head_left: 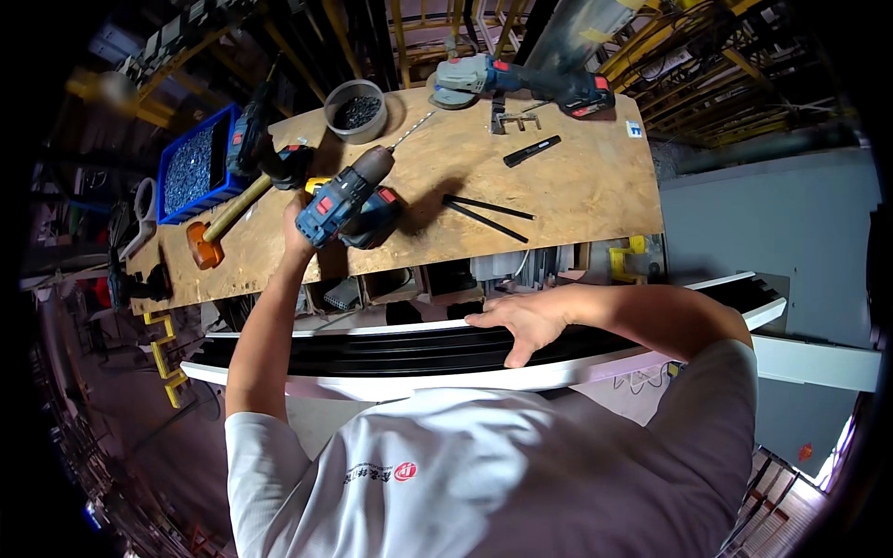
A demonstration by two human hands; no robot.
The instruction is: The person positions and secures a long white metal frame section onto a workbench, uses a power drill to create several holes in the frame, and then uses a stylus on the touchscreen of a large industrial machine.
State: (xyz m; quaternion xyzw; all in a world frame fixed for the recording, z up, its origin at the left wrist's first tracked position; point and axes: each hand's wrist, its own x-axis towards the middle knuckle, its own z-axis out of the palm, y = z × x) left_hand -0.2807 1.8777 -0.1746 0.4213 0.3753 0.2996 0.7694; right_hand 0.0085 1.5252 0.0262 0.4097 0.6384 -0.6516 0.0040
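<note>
Wooden surface [605, 200]: brightly lit | beyond surface: yellow racking [747, 65], dim | right of surface: broad grey panel [777, 214] | beneath surface: open storage compartments [389, 282] | nearer than surface, left: shadowy floor [219, 446] | nearer, far right: bright strip [839, 453]

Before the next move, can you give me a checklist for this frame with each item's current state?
1. Left hand holding the drill: ok; fingers mostly hidden.
2. Bit fitted: ok, projecting from the chuck.
3. Bit aimed away from the right hand: ok.
4. Right hand pressing on the black-and-white profile: cannot tell; it is open over it, contact unclear.
5. Black strips put away: not ok, loose on the workbench.
</note>
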